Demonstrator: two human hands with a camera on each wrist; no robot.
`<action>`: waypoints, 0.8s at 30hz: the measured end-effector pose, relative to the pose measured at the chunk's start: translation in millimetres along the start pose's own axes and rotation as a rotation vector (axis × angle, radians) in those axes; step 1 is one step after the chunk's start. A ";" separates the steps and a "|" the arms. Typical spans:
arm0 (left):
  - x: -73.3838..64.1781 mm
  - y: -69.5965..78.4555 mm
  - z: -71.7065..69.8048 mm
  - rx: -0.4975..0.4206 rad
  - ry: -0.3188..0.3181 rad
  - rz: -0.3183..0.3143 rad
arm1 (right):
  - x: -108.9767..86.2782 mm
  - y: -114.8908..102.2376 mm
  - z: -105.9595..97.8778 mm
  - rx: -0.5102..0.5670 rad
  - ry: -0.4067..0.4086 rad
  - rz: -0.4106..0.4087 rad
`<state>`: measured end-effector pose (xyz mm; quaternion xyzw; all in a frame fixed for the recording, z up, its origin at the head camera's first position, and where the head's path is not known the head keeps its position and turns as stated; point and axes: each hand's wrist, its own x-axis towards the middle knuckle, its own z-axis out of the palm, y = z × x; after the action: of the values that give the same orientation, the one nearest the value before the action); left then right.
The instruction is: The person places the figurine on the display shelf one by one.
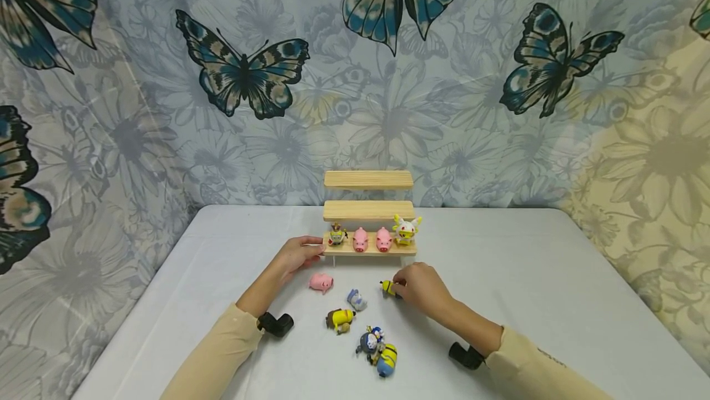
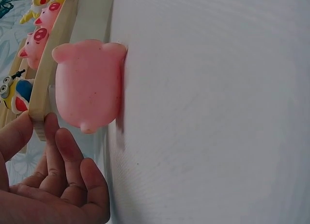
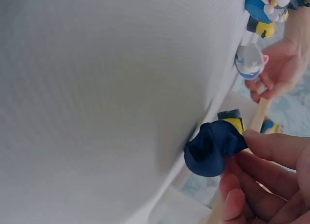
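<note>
Beige sleeves came nearest, then blue-and-yellow figure, nearer than right hand. Right hand pinched navy-and-yellow figure. Pink pig lay just nearer than left hand, which pinched wooden shelf by lowest step; four figures stood there.

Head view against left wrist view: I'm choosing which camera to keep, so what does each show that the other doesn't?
Only the head view: the right hand holding a yellow-and-black figure, and loose figures nearer the person, among them a blue-and-yellow one.

Only the left wrist view: the inner side of the left hand, its finger pads plainly visible.

Both: the left hand gripping the end of the wooden shelf, two pink pigs standing on it, a loose pink pig and the white tabletop.
</note>
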<state>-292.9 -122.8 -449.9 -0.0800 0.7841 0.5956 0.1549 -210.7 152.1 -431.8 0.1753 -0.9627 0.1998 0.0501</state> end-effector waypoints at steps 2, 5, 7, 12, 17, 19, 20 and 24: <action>0.3 0.0 0.1 -0.001 0.002 -0.002 | 0.2 0.6 0.0 0.013 0.010 0.006; 0.1 0.1 -0.1 -0.001 0.000 -0.001 | 0.3 1.5 -0.6 0.028 0.017 0.022; -0.1 0.0 -0.3 -0.005 -0.005 0.004 | 0.4 2.3 -0.7 0.025 0.019 0.026; -0.6 -1.0 -1.5 -0.029 -0.029 0.032 | 0.1 2.4 -2.4 0.028 0.018 0.036; -0.7 -1.8 -1.9 -0.031 -0.039 0.046 | 0.1 3.0 -2.0 0.005 0.044 0.043; -0.2 -1.9 -1.7 -0.027 -0.037 0.046 | -0.2 3.3 -2.3 -0.004 0.057 0.043; -0.1 -1.8 -1.6 -0.025 -0.035 0.046 | 0.0 3.8 -2.4 -0.003 0.063 0.043; 1.0 -1.9 -1.0 -0.026 -0.029 0.040 | 0.3 6.3 -4.5 0.033 0.067 0.045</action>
<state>-293.4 -124.2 -451.7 -0.0578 0.7755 0.6098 0.1533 -213.1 159.2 -429.9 0.1474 -0.9608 0.2225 0.0751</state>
